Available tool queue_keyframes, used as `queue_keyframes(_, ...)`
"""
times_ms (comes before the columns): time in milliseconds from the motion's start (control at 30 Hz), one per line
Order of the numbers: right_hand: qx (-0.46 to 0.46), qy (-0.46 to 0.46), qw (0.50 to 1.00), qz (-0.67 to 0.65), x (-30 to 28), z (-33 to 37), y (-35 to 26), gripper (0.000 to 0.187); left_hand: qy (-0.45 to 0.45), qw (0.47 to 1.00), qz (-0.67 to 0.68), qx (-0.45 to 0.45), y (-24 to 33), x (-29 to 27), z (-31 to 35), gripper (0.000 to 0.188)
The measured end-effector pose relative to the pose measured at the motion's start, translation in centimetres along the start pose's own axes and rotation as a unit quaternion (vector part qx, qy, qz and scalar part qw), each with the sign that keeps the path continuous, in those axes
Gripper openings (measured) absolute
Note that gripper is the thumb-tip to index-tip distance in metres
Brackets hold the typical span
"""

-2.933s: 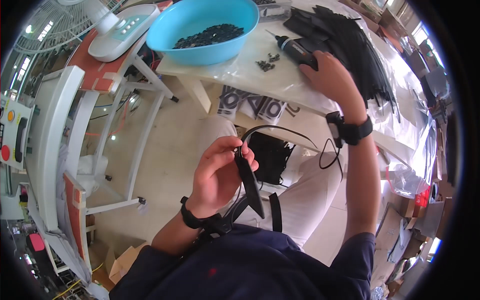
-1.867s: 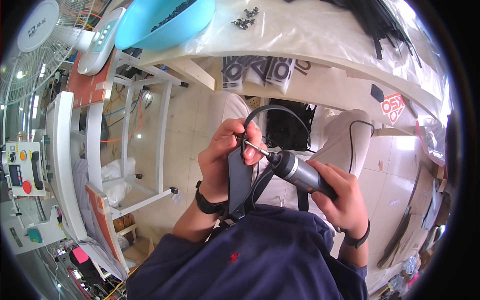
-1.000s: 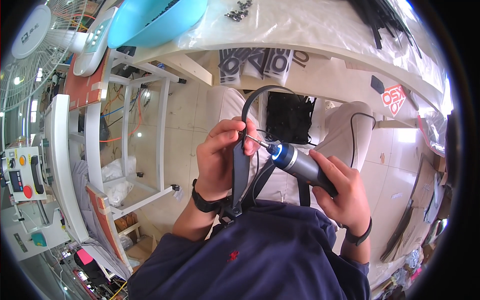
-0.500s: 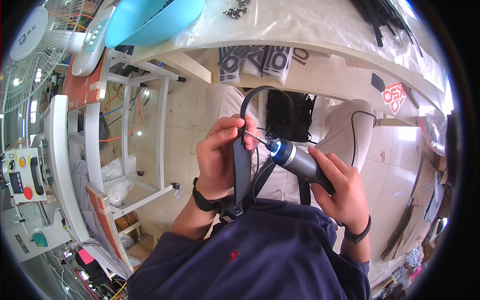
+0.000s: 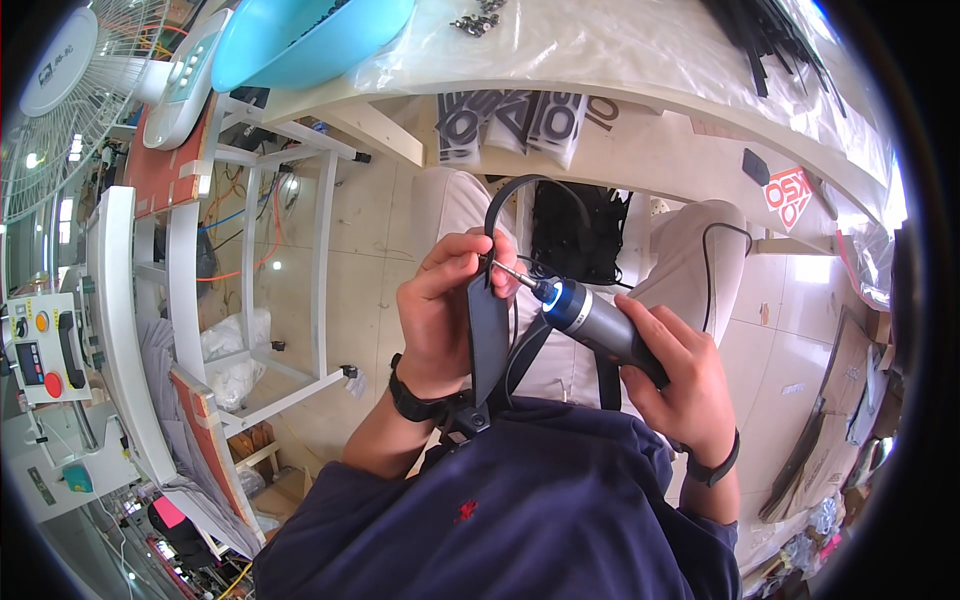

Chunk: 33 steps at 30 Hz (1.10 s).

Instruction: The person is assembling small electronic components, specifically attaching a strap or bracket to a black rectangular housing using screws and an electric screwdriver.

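Observation:
Over my lap, my left hand (image 5: 440,310) pinches a black strap (image 5: 489,340) with a wide flat section hanging down and a thin part looping up above the fingers. My right hand (image 5: 682,380) is wrapped round a grey cordless electric screwdriver (image 5: 605,328), whose ring light glows near its nose. The metal bit (image 5: 517,274) points up and left and meets the strap at my left fingertips. Those fingertips hide whatever screw may sit there. Each wrist wears a black band.
Ahead stands a table (image 5: 560,65) covered in clear plastic, bearing a blue basin (image 5: 310,45), small dark screws (image 5: 478,22) and black strips (image 5: 770,45). Black straps (image 5: 580,235) are heaped between my knees. At left are a white fan (image 5: 70,75), a metal frame (image 5: 325,270) and a control box (image 5: 45,350).
Almost nothing differs. My left hand and the strap have shifted very slightly right and down, and the screwdriver bit still meets the strap.

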State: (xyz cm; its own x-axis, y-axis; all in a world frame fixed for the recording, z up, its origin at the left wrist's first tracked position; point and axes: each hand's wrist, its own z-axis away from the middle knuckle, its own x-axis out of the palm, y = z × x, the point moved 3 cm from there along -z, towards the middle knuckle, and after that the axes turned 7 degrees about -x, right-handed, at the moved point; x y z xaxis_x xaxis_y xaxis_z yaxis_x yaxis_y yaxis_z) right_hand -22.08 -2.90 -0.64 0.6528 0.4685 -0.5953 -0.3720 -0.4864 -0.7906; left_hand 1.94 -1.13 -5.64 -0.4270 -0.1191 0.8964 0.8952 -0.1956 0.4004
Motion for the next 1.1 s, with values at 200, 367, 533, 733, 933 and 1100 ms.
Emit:
queue_keyframes(200,-0.001,0.004,1.000,-0.013,0.1,0.0,0.1,0.063,0.001,1.000,0.002,-0.002,0.0,-0.1,-0.1,0.018)
queue_keyframes(367,0.006,0.001,1.000,-0.021,0.1,-0.1,0.3,0.063,0.011,1.000,-0.004,0.001,-0.1,-0.5,-0.2,0.019)
queue_keyframes(533,0.002,0.003,1.000,-0.013,0.1,-0.1,0.1,0.062,0.007,1.000,0.016,-0.004,-0.1,-0.2,-0.2,0.020)
queue_keyframes(733,-0.002,0.003,1.000,0.004,0.1,-0.2,0.2,0.062,0.011,1.000,0.006,0.005,-0.2,-0.4,-0.4,0.020)
queue_keyframes(933,-0.013,0.005,1.000,0.023,0.1,-0.2,0.1,0.063,0.025,0.999,-0.028,-0.007,-0.1,-0.6,-0.4,0.019)
queue_keyframes(1100,-0.003,0.002,0.999,0.036,0.3,-0.2,0.1,0.064,0.036,0.998,-0.053,0.011,0.0,-0.1,-0.5,0.017)
